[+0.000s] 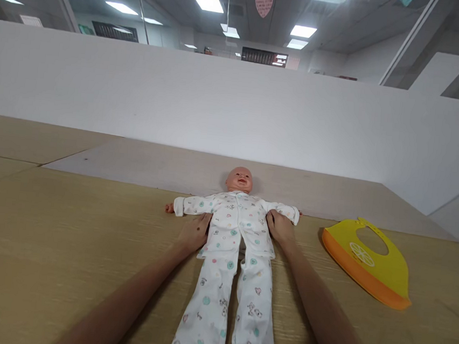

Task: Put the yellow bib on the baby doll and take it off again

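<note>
A baby doll lies on its back on the wooden table, dressed in white printed pyjamas, arms spread and legs pointing toward me. My left hand rests against the doll's side under its arm, fingers curled at the pyjama top. My right hand presses the other side near the armpit, fingers closed on the fabric. Both forearms reach in from the bottom edge along the doll's legs.
A yellow and orange silicone bib lies on the table to the right of the doll. A white partition wall runs behind the table, with glass panels and ceiling lights above it.
</note>
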### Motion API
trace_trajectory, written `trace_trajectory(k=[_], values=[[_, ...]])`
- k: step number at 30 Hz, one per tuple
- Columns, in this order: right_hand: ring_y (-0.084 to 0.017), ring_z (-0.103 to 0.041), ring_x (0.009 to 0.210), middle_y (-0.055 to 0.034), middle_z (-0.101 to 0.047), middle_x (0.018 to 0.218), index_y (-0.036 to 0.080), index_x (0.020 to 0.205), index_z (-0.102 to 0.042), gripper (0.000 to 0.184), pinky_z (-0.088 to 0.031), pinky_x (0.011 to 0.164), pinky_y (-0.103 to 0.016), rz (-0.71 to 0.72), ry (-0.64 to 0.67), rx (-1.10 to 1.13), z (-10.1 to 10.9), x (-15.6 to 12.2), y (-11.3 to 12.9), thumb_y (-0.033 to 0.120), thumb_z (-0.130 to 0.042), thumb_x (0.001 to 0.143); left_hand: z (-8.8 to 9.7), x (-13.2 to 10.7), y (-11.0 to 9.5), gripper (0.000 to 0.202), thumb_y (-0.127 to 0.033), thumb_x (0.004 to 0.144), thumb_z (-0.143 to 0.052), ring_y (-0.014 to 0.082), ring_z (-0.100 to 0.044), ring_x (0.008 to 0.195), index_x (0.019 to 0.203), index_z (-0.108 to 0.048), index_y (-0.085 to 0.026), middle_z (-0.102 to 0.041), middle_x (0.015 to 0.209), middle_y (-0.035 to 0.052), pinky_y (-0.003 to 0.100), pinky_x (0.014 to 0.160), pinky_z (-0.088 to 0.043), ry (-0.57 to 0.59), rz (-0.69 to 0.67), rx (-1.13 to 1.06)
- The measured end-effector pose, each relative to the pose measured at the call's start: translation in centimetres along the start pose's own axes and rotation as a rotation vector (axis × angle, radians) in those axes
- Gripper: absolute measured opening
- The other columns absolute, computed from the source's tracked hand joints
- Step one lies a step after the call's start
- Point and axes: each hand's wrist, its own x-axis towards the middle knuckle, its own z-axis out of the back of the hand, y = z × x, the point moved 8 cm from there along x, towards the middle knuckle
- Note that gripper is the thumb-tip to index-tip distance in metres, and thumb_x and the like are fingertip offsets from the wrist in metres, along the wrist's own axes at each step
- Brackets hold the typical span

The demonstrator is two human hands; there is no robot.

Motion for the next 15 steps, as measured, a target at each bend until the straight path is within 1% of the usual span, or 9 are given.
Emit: trace_trajectory(k=[4,6,8,9,10,11,12,14,15], values=[[-0.017,-0.062,0.081,-0.0089,-0.070,0.092,0.017,0.094,-0.063,0.035,-0.034,0.066,-0.024,0.015,0.022,0.073,-0.6,0.3,-0.3,0.031,-0.031,0.095,0.1,0.1,0.1,0.039,-0.010,0.082,-0.045,0.0275,-0.064,0.103,0.120,-0.053,-0.012,-0.064,0.120,0.0169,0.037,0.083,-0.049,0.006,0.008,-0.002],[-0.017,-0.061,0.081,-0.0087,-0.070,0.089,0.016,0.087,-0.064,0.035,-0.037,0.069,-0.024,-0.027,-0.016,0.182,0.0,0.9,-1.3,0.031,-0.033,0.093,0.1,0.2,0.1,0.037,-0.010,0.082,-0.046,0.0259,-0.063,0.104,0.117,-0.055,-0.015,-0.065,0.120,0.0147,0.036,0.084,-0.048,0.001,0.004,0.007],[-0.017,-0.059,0.077,-0.0072,-0.069,0.082,0.015,0.080,-0.064,0.033,-0.039,0.071,-0.024,-0.110,-0.102,0.318,1.7,1.5,-2.5,0.031,-0.037,0.090,0.1,0.2,0.1,0.036,-0.010,0.082,-0.046,0.0247,-0.064,0.104,0.115,-0.057,-0.018,-0.065,0.119,0.0128,0.035,0.084,-0.048,0.001,0.004,0.016],[-0.016,-0.058,0.074,-0.0061,-0.068,0.078,0.015,0.078,-0.064,0.031,-0.040,0.070,-0.025,-0.140,-0.137,0.390,2.9,1.5,-2.6,0.031,-0.039,0.088,0.1,0.2,0.1,0.035,-0.010,0.082,-0.046,0.0246,-0.064,0.104,0.114,-0.058,-0.018,-0.065,0.118,0.0125,0.034,0.084,-0.048,0.003,0.005,0.017],[-0.015,-0.057,0.071,-0.0047,-0.067,0.075,0.015,0.078,-0.064,0.028,-0.041,0.069,-0.024,-0.132,-0.149,0.463,4.2,1.3,-2.0,0.031,-0.042,0.085,0.0,0.3,0.1,0.034,-0.011,0.082,-0.046,0.0247,-0.064,0.104,0.114,-0.058,-0.018,-0.065,0.119,0.0128,0.034,0.084,-0.048,0.006,0.006,0.015],[-0.015,-0.057,0.071,-0.0037,-0.066,0.075,0.015,0.079,-0.064,0.025,-0.042,0.069,-0.024,-0.056,-0.119,0.557,5.6,0.9,-0.4,0.030,-0.045,0.084,0.0,0.3,0.1,0.034,-0.011,0.083,-0.046,0.0249,-0.063,0.104,0.114,-0.058,-0.017,-0.064,0.120,0.0134,0.034,0.085,-0.048,0.009,0.005,0.012],[-0.014,-0.059,0.072,-0.0032,-0.067,0.078,0.015,0.081,-0.065,0.021,-0.044,0.069,-0.024,0.059,-0.034,0.653,6.7,0.1,2.1,0.028,-0.048,0.082,0.0,0.2,0.0,0.034,-0.012,0.083,-0.046,0.0253,-0.063,0.106,0.115,-0.058,-0.016,-0.064,0.121,0.0140,0.035,0.086,-0.048,0.011,0.001,0.008],[-0.014,-0.061,0.079,-0.0022,-0.069,0.088,0.017,0.087,-0.067,0.017,-0.046,0.071,-0.024,0.317,0.115,0.758,9.3,-3.0,8.1,0.027,-0.053,0.083,-0.1,0.2,0.0,0.035,-0.014,0.085,-0.047,0.0260,-0.062,0.107,0.118,-0.057,-0.015,-0.062,0.124,0.0143,0.036,0.087,-0.048,0.025,-0.001,0.003],[-0.014,-0.062,0.085,-0.0023,-0.069,0.093,0.019,0.093,-0.067,0.018,-0.047,0.075,-0.025,0.485,0.209,0.773,10.3,-5.1,11.4,0.026,-0.053,0.085,-0.1,0.1,0.0,0.035,-0.015,0.085,-0.046,0.0263,-0.062,0.107,0.119,-0.056,-0.014,-0.062,0.125,0.0142,0.036,0.087,-0.048,0.029,0.005,0.005]])
